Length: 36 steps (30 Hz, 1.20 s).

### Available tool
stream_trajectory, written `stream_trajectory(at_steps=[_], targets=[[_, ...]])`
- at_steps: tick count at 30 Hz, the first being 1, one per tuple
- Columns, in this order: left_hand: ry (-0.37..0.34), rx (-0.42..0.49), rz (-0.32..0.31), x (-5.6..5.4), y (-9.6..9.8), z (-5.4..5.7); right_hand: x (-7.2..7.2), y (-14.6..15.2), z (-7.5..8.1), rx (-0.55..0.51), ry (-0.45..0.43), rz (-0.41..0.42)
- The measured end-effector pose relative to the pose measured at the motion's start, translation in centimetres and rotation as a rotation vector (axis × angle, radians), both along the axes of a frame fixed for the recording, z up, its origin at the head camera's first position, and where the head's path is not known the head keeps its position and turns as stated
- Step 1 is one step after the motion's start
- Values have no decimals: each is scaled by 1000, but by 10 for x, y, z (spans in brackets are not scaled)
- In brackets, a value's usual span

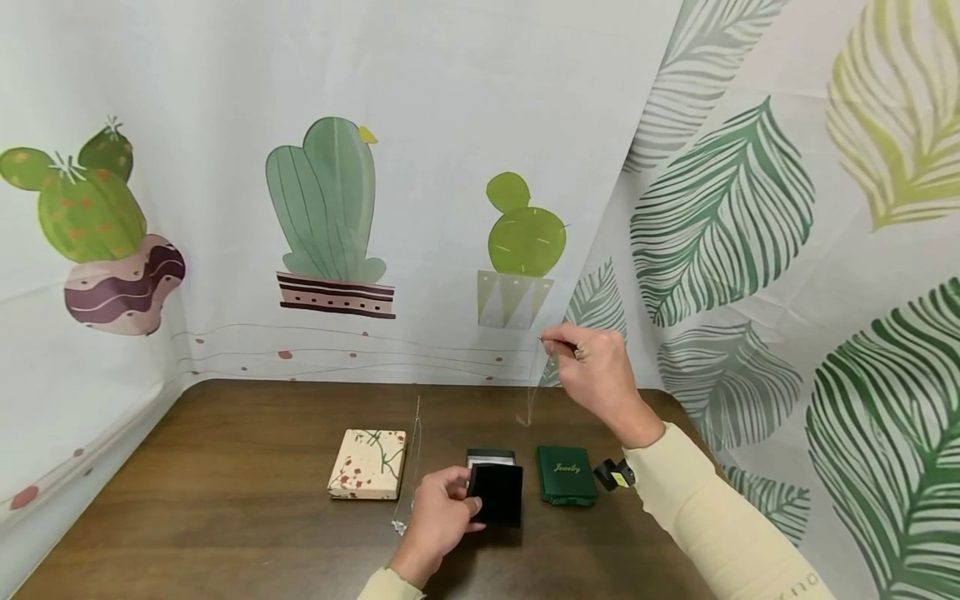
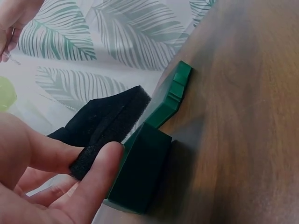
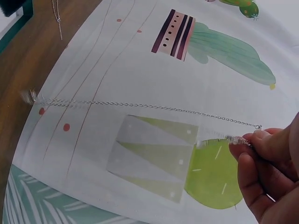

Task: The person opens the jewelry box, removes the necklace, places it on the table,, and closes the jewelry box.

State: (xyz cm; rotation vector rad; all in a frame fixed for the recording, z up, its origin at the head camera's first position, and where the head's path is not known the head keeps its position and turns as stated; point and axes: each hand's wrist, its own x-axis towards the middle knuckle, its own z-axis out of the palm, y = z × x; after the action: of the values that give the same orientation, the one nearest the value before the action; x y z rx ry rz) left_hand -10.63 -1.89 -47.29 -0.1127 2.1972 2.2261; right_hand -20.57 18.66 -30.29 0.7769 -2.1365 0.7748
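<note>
My left hand (image 1: pixel 442 512) pinches a black foam pad (image 1: pixel 498 500) between thumb and fingers. The pad is tilted just above a dark green box (image 2: pixel 145 172), whose pale inside shows behind the pad in the head view. Higher up on the right, my right hand (image 1: pixel 600 375) pinches the end of a thin silver necklace (image 3: pixel 140 106) between thumb and forefinger. Its chain hangs in a loop, with a blurred pendant (image 3: pixel 30 97) at the bottom. A green lid marked "Jewelry" (image 1: pixel 566 471) lies on the table to the right of the box.
A floral-patterned cream box (image 1: pixel 367 465) sits left of my left hand. Between them a second silver necklace (image 1: pixel 417 433) lies stretched along the brown table (image 1: pixel 247 492). A small black item with a yellow label (image 1: pixel 615 475) is beside my right sleeve. Patterned curtains (image 1: pixel 435 208) hang behind.
</note>
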Motion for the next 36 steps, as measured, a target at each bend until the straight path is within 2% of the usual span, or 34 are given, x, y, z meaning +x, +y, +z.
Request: stream_trajectory(at_steps=[8,21,29,36], targets=[[-19,41,6,2,-11,-2,0,2,0,43,16,23],[-58,62,5,5,-29,10,6,5,-7,104,-50,52],[-56,64,17,4,-31,9,5,9,-11,138,-95,60],[-67,67,20,3,-32,5,5,12,-18,167,-73,102]])
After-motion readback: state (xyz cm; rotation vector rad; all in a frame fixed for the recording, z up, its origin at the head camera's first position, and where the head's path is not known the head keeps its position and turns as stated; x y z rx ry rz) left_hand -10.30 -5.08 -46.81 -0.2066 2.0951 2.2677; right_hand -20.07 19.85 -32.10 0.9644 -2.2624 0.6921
